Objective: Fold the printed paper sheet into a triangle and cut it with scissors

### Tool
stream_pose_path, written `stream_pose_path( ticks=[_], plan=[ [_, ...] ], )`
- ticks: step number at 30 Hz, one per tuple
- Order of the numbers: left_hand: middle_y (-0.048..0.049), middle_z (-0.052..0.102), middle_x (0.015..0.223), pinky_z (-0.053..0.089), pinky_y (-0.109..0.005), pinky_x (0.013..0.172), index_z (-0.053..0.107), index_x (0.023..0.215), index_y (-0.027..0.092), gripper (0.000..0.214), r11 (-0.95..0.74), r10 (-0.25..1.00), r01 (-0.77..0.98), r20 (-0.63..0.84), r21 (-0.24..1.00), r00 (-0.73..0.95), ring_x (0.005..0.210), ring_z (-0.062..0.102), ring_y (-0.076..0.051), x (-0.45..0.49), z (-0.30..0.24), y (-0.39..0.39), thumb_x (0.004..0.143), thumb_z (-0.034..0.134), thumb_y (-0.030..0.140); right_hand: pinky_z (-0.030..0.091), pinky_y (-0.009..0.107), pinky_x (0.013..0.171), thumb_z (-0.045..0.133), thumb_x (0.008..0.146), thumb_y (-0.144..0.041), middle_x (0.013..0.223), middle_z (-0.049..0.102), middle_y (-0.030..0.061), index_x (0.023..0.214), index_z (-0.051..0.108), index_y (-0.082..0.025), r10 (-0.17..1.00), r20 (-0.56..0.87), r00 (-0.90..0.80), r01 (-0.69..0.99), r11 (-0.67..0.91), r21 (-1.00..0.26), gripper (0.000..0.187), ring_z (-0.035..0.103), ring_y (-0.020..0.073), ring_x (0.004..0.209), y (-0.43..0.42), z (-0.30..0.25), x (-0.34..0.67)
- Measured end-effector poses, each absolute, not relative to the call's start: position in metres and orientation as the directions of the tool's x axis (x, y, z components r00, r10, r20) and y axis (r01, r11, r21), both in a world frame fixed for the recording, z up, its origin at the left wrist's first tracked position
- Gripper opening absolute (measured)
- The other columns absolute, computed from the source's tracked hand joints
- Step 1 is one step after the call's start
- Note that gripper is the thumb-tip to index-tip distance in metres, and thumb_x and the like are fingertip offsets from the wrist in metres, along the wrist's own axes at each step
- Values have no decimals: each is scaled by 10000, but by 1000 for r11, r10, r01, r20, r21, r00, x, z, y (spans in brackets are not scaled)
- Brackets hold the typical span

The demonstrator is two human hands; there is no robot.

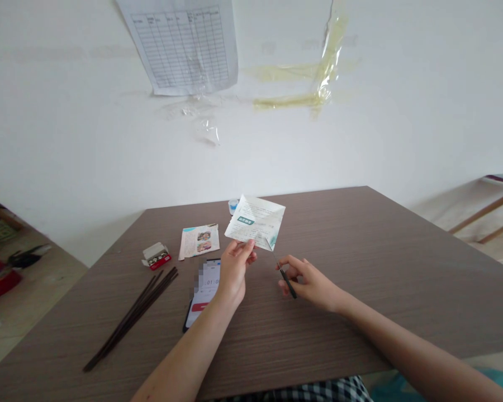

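My left hand (235, 273) pinches the lower edge of a square piece of printed paper (257, 220) with a green label, held up above the table. My right hand (312, 283) is closed around the dark handle of a pair of scissors (291, 286). Their thin blades reach up to the paper's lower right corner, where the paper is folded or partly cut; I cannot tell which. Behind the paper a small white and blue container (233, 206) is partly hidden. Under my left forearm lies a phone (208, 282) showing a timer, its right side covered.
On the brown table (360, 240), to the left, lie a printed sheet (193, 243), a small open red box (157, 258) with small items inside, and several thin dark sticks (129, 321). A white wall (339, 151) stands at the back, with a taped chart (184, 50).
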State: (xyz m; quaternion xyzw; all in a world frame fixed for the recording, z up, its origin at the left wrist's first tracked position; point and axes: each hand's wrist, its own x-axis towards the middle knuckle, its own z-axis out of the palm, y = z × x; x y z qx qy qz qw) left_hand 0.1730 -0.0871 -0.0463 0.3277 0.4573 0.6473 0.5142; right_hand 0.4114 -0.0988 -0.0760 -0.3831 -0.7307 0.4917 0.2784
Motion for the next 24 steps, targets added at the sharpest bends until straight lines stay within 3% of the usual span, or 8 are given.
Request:
stream_pose_path(
  ticks=[2, 6, 9, 12, 14, 17, 24],
  plan=[
    [-31, 889, 898, 639, -289, 761, 865, 874, 226, 393, -29, 965, -352, -65, 936, -253, 764, 737, -172, 173, -46, -87, 722, 1188, 390, 615, 524, 1168, 834, 1126, -502, 821, 872, -49, 1321, 738, -311, 852, 27, -522, 350, 243, -905, 289, 790, 248, 816, -98, -77, 411],
    [-56, 876, 850, 623, -308, 725, 854, 792, 235, 256, 92, 942, -243, -164, 966, -294, 749, 744, -207, 171, -51, -84, 791, 1109, 241, 582, 413, 836, 831, 1096, -513, 723, 836, -42, 1237, 730, -292, 827, -47, -559, 372, 200, -906, 281, 710, 242, 674, -95, -78, 410],
    [-54, 881, 846, 610, -302, 713, 866, 790, 250, 235, 95, 936, -208, -159, 973, -315, 769, 763, -222, 169, -53, -82, 805, 1094, 196, 542, 405, 761, 838, 1083, -510, 730, 851, -19, 1241, 745, -279, 824, -38, -565, 353, 199, -914, 295, 717, 254, 667, -94, -77, 410],
    [-42, 887, 860, 614, -288, 706, 874, 811, 266, 248, 59, 940, -200, -122, 978, -318, 771, 765, -215, 167, -53, -82, 806, 1116, 214, 592, 434, 857, 820, 1083, -451, 747, 866, -13, 1289, 750, -273, 834, -23, -552, 366, 218, -905, 280, 765, 268, 719, -96, -76, 410],
    [-39, 897, 893, 630, -284, 717, 877, 838, 263, 272, 24, 950, -224, -92, 974, -298, 774, 763, -203, 166, -51, -83, 800, 1147, 264, 623, 495, 1066, 808, 1097, -418, 796, 895, -20, 1330, 756, -281, 846, 0, -533, 401, 253, -880, 275, 804, 269, 780, -97, -74, 409],
    [-33, 899, 934, 654, -278, 746, 873, 867, 251, 356, -17, 969, -297, -57, 955, -238, 782, 757, -183, 165, -50, -84, 757, 1191, 365, 525, 598, 1334, 802, 1127, -389, 893, 937, -31, 1391, 778, -295, 862, 35, -506, 486, 319, -814, 281, 844, 264, 844, -100, -72, 408],
    [-16, 842, 881, 655, -304, 720, 809, 816, 266, 462, -41, 978, -356, -36, 934, -205, 729, 719, -172, 168, -51, -84, 710, 1209, 471, 546, 589, 1298, 804, 1140, -317, 941, 950, -4, 1445, 809, -273, 882, 80, -465, 573, 369, -732, 309, 878, 289, 927, -102, -70, 408]
  ],
)
